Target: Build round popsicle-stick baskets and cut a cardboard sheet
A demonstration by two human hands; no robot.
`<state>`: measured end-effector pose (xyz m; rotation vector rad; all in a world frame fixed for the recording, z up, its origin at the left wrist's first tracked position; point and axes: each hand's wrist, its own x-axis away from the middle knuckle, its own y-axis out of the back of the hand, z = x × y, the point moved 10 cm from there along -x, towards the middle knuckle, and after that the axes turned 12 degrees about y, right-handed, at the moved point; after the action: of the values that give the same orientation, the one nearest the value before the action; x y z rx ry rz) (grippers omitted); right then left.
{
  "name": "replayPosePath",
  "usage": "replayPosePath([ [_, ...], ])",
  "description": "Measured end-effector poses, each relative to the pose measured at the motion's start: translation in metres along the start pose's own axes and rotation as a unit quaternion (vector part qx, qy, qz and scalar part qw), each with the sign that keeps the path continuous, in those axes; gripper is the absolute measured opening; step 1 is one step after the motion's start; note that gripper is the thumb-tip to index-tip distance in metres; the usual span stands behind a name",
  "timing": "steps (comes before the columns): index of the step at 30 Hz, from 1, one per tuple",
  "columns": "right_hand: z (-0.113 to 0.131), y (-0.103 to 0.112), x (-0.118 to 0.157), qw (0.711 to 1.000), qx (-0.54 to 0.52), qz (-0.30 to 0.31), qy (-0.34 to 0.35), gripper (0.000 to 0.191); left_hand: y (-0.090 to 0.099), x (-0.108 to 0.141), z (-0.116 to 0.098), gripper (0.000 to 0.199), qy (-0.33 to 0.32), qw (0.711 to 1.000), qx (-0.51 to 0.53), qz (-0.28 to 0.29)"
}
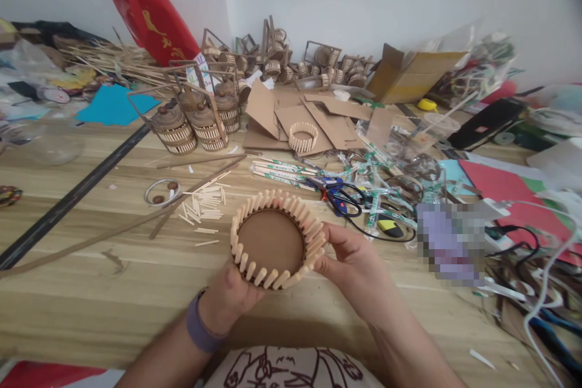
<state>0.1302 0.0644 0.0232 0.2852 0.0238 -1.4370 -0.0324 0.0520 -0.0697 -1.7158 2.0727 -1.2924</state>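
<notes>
A round cardboard basket [271, 241] ringed with short upright wooden sticks is held over the near middle of the table, its open top tilted toward me. My left hand [234, 294] supports it from below, with the fingers mostly hidden under its base. At the right side of the ring, the thumb and fingers of my right hand [350, 260] close on the sticks; whether a loose stick is between them I cannot tell. Beyond the basket on the left lies a scattered pile of short wooden sticks [207, 203].
A smaller stick ring [303, 137] rests on cardboard sheets [268, 115]. Finished lidded baskets [175, 130] stand at the left back. Scissors [339, 194], wrappers and a yellow-black tape measure [390, 227] clutter the right. Brown strips [168, 218] and a metal ring [152, 199] lie left.
</notes>
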Motion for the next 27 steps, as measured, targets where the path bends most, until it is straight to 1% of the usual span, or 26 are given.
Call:
replayPosePath([
  [1,-0.003,0.0,-0.001,1.0,-0.005,-0.001,-0.002,0.035,-0.01,-0.004,0.0,0.07,0.008,1.0,0.005,0.019],
  [3,-0.007,0.002,-0.002,1.0,-0.003,-0.009,0.003,0.037,-0.027,-0.013,-0.001,0.086,0.01,0.998,0.02,0.052],
  [4,-0.007,0.003,-0.003,1.0,0.004,-0.013,0.009,0.037,-0.037,-0.017,-0.002,0.089,0.014,0.996,0.039,0.085],
  [6,-0.006,0.005,-0.003,0.999,0.02,-0.028,0.03,0.037,-0.051,-0.02,-0.008,0.085,0.0,0.987,0.071,0.142],
  [8,-0.001,0.008,-0.001,0.996,0.037,-0.058,0.06,0.041,-0.059,-0.02,-0.014,0.079,-0.021,0.981,0.08,0.178],
  [9,0.002,0.009,0.0,0.993,0.044,-0.074,0.076,0.047,-0.061,-0.02,-0.015,0.078,-0.028,0.98,0.074,0.185],
  [11,0.008,0.007,0.002,0.989,0.055,-0.09,0.104,0.068,-0.064,-0.019,-0.016,0.078,-0.033,0.982,0.051,0.181],
  [12,0.01,0.003,0.003,0.988,0.059,-0.086,0.111,0.077,-0.065,-0.018,-0.016,0.078,-0.035,0.984,0.037,0.171],
  [13,0.01,-0.001,0.002,0.989,0.063,-0.076,0.113,0.082,-0.066,-0.017,-0.016,0.078,-0.036,0.986,0.022,0.159],
  [14,0.01,-0.005,0.002,0.989,0.064,-0.066,0.113,0.082,-0.067,-0.017,-0.016,0.078,-0.038,0.989,0.008,0.146],
  [16,0.008,-0.01,0.001,0.991,0.058,-0.056,0.107,0.075,-0.07,-0.015,-0.018,0.078,-0.05,0.99,-0.013,0.132],
  [18,0.006,-0.01,0.001,0.993,0.033,-0.056,0.098,0.07,-0.075,-0.013,-0.021,0.074,-0.064,0.988,-0.02,0.14],
  [21,0.002,-0.01,0.002,0.996,-0.012,-0.046,0.073,0.068,-0.079,-0.01,-0.022,0.07,-0.072,0.983,-0.031,0.166],
  [24,0.0,-0.007,0.003,0.997,-0.053,-0.036,0.046,0.061,-0.079,-0.011,-0.017,0.074,-0.054,0.98,-0.058,0.182],
  [27,0.001,-0.002,0.002,0.994,-0.093,-0.041,0.036,0.047,-0.076,-0.012,-0.009,0.081,-0.021,0.979,-0.063,0.192],
])
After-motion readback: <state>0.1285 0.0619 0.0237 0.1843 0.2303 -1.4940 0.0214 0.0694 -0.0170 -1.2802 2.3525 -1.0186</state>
